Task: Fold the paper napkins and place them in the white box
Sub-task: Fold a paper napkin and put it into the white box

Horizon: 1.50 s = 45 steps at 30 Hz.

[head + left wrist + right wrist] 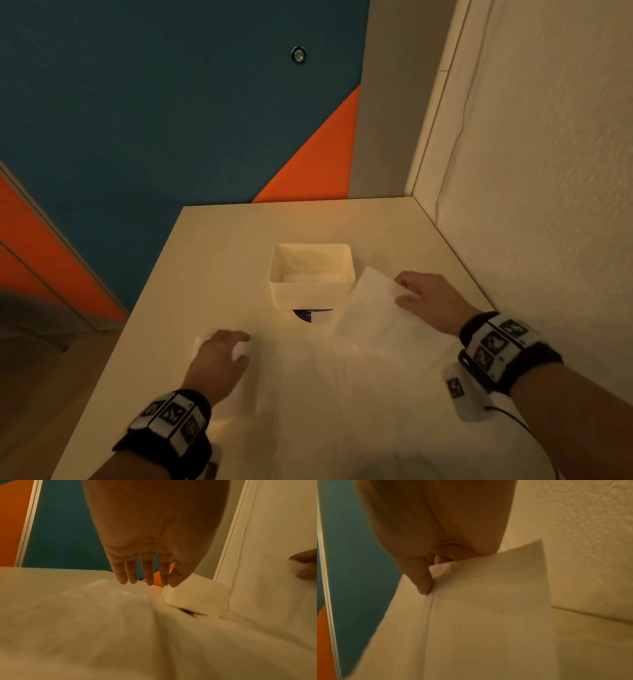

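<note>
A large white paper napkin (342, 377) lies spread across the near part of the white table (222, 257). My right hand (407, 291) pinches its far right corner between thumb and fingers and lifts that corner off the table, beside the box. The pinch shows in the right wrist view, where the right hand (433, 574) holds the napkin (479, 615). My left hand (222, 353) is over the napkin's far left corner. There the left hand (145, 577) has straight fingers pointing down just above the rumpled napkin (120, 628). The white box (310, 294) stands open behind the napkin, something pale inside.
A purple label (310, 313) peeks out under the box's front. A textured white wall (548, 205) runs close along the table's right side. The table's left edge drops to a teal and orange floor (137, 137). The box (193, 596) is just right of my left fingers.
</note>
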Each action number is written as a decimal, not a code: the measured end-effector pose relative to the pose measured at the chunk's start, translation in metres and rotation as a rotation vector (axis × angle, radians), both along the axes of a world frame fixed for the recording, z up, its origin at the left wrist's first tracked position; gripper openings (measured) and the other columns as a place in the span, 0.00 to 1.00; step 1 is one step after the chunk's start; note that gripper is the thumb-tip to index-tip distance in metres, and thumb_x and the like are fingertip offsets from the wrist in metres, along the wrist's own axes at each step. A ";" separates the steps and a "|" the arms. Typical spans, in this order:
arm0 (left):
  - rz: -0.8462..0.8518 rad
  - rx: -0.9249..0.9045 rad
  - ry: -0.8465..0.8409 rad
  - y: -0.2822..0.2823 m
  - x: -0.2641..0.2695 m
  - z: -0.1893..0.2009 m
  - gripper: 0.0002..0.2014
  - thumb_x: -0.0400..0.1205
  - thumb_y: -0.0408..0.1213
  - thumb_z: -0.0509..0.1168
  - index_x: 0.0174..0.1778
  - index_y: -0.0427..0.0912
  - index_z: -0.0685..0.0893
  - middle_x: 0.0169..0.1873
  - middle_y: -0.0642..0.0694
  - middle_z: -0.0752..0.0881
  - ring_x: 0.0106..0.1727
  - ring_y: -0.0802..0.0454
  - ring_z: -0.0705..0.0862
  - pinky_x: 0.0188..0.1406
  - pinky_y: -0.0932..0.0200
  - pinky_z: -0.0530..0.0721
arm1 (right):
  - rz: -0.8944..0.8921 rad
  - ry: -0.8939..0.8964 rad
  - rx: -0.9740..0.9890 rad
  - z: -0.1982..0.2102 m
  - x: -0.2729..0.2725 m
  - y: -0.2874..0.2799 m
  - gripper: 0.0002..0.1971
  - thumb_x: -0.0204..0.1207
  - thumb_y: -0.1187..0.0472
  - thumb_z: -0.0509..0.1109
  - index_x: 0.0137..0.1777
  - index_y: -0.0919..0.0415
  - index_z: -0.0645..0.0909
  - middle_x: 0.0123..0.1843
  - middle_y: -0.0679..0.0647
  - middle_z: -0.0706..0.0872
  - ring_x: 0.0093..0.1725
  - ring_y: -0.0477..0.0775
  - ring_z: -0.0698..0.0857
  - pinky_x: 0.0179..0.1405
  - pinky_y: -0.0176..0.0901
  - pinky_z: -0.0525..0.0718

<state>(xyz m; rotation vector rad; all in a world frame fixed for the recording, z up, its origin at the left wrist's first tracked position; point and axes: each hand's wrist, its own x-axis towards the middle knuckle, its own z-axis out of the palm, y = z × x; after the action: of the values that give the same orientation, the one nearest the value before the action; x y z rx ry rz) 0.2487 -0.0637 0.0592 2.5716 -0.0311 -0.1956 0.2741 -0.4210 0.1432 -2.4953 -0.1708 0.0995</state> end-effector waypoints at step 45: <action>-0.150 -1.165 0.106 -0.076 0.010 0.166 0.19 0.84 0.26 0.54 0.43 0.41 0.92 0.45 0.44 0.91 0.44 0.50 0.89 0.41 0.59 0.89 | 0.008 -0.022 1.187 0.073 -0.040 0.045 0.08 0.61 0.58 0.73 0.38 0.52 0.92 0.46 0.51 0.92 0.48 0.52 0.89 0.44 0.41 0.88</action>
<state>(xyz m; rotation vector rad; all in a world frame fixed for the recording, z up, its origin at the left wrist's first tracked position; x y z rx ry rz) 0.2589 -0.1400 0.2256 1.3958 -0.2256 -0.2659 0.2337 -0.3764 0.2164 -1.3125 -0.1762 -0.0286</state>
